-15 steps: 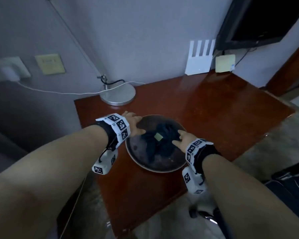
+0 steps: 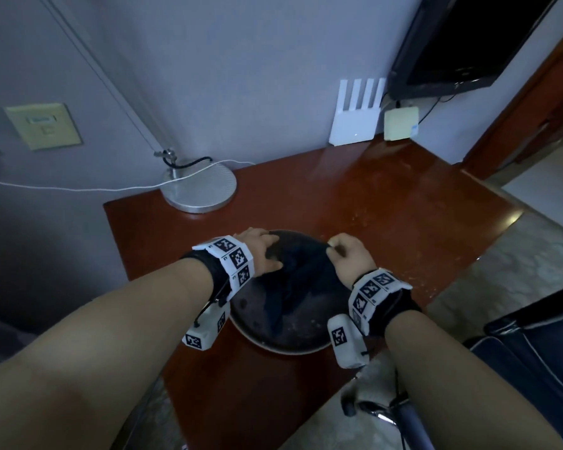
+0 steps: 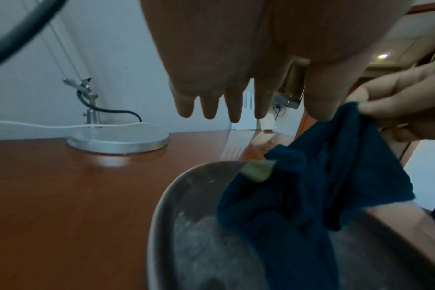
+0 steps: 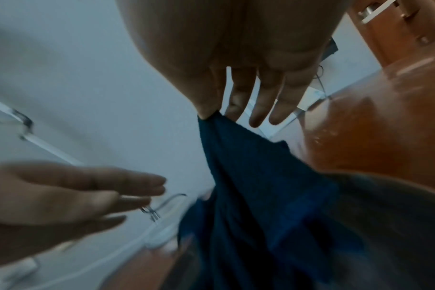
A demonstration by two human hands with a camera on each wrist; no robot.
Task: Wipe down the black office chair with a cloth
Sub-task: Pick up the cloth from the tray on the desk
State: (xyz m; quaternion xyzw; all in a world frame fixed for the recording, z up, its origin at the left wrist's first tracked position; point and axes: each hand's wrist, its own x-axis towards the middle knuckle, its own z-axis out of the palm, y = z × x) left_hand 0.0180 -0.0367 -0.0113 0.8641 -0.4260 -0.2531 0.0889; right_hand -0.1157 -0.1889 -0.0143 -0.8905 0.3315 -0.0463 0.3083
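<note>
A dark blue cloth [image 2: 293, 280] lies bunched in a round metal basin [image 2: 267, 344] on the red-brown desk. My right hand [image 2: 332, 250] pinches one corner of the cloth [image 4: 261, 196] between thumb and forefinger and holds it up, while the rest hangs down into the basin. The other right fingers [image 4: 258, 109] are straight. My left hand [image 2: 270, 251] is over the basin's left rim with straight fingers [image 3: 209, 108] and holds nothing. Part of the black office chair [image 2: 533, 358] shows at the lower right, beside my right forearm.
A lamp's round metal base [image 2: 199, 190] with a white cable stands at the desk's back left. A white router [image 2: 355, 115] and a small box [image 2: 400, 123] lean on the wall at the back. The chair's chrome base [image 2: 381, 414] is below the desk's near edge.
My right hand lay on the cloth before. It now pinches a corner and has lifted it toward the basin's far right. The left hand stays at the left rim.
</note>
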